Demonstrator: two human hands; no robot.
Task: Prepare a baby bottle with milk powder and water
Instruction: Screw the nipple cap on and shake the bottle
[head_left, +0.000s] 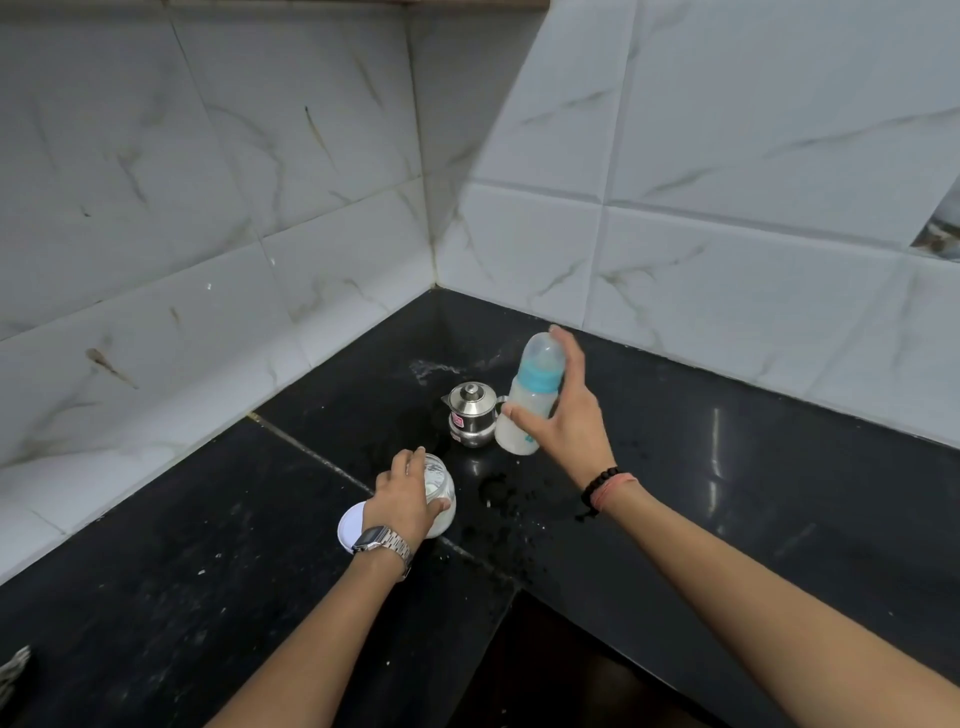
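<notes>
A baby bottle (530, 395) with a clear cap, a blue collar and milky liquid inside is lifted and tilted above the black counter (727, 467). My right hand (566, 415) grips it, thumb on the body and fingers reaching up to the cap. My left hand (410, 499) holds a clear jar of white milk powder (441, 499) that stands open on the counter. The jar's white lid (350, 527) lies flat just left of it, partly under my wrist. A small steel pot with a lid (470, 415) stands between the jar and the bottle.
The counter runs into a tiled corner (434, 260), with walls close behind and to the left. Water drops and powder specks are scattered around the jar and pot. The counter's inner edge (514, 587) drops to a dark gap below.
</notes>
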